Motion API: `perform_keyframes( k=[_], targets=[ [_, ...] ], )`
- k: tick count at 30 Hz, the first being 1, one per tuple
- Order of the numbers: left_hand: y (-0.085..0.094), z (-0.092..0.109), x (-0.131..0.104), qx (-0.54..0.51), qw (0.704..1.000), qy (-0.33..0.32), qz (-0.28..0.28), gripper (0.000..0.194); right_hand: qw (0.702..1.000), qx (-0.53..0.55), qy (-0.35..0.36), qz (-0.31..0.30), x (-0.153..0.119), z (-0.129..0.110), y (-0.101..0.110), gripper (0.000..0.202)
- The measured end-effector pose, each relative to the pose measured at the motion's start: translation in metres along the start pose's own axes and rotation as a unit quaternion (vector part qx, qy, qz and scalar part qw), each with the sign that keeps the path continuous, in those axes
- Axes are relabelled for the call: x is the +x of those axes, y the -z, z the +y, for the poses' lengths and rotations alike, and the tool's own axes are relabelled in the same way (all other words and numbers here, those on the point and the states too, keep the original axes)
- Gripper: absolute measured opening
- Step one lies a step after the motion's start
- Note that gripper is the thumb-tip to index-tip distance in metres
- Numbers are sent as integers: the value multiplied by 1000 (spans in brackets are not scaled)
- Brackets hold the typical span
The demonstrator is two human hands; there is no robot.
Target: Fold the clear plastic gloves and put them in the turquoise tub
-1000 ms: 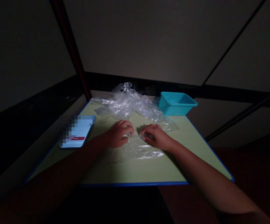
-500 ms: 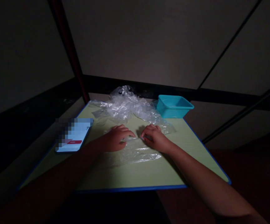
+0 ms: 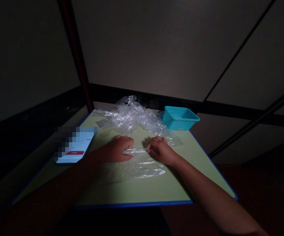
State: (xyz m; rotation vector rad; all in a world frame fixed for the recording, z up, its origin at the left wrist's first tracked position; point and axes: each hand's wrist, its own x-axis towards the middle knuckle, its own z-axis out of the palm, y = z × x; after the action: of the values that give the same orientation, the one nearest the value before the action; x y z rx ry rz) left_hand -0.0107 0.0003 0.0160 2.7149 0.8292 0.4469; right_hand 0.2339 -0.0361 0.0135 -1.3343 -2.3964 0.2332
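Observation:
A clear plastic bag (image 3: 142, 167) lies spread on the table between and below my hands, its far edge showing as a bright line. My left hand (image 3: 119, 149) rests over the bag's left part, thumb stretched out and apart from the bent fingers. At the far edge's right end, my right hand (image 3: 160, 150) is closed, thumb and fingertips pinched on the plastic. Beyond both hands sits a crumpled heap of clear plastic bags (image 3: 129, 114), one end of which reaches close behind my right hand.
A turquoise plastic basket (image 3: 181, 123) stands at the table's far right corner. On the left lies a phone (image 3: 79, 146) with its screen lit. The pale green table (image 3: 137, 195) has a blue edge, and a dark-banded wall (image 3: 144, 49) rises behind it.
My left thumb and fingers have spread away from the bag's far edge, and the hand has shifted slightly left. My right hand still pinches the edge. The view has tilted slightly.

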Motion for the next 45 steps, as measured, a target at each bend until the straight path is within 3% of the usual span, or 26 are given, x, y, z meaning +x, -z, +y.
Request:
perform_keyframes(
  k=[6, 10, 14, 21, 29, 34, 39, 45],
  targets=[
    [2, -3, 1, -12, 999, 27, 23, 24, 1000, 4, -1, 0, -1, 1, -2, 15],
    [4, -10, 3, 0, 999, 15, 46, 14, 1000, 4, -6, 3, -1, 2, 0, 15],
    [-1, -17, 3, -3, 997, 24, 74, 20, 1000, -5, -16, 10, -1, 4, 0, 14],
    [-8, -19, 0, -33, 993, 100, 54, 20, 1000, -20, -18, 4, -1, 5, -1, 13],
    [-7, -19, 3, -21, 997, 36, 59, 16, 1000, -9, -7, 4, -4, 2, 3, 23],
    [-5, -17, -2, -36, 996, 70, 39, 13, 1000, -14, -10, -5, -4, 0, 3, 24],
    [4, -13, -2, -49, 995, 84, 10, 35, 1000, -17, -1, -13, -4, -2, 4, 21],
    [9, -21, 2, 35, 994, 75, 76, 24, 999, -25, -15, -27, -5, -5, 5, 19]
  ],
)
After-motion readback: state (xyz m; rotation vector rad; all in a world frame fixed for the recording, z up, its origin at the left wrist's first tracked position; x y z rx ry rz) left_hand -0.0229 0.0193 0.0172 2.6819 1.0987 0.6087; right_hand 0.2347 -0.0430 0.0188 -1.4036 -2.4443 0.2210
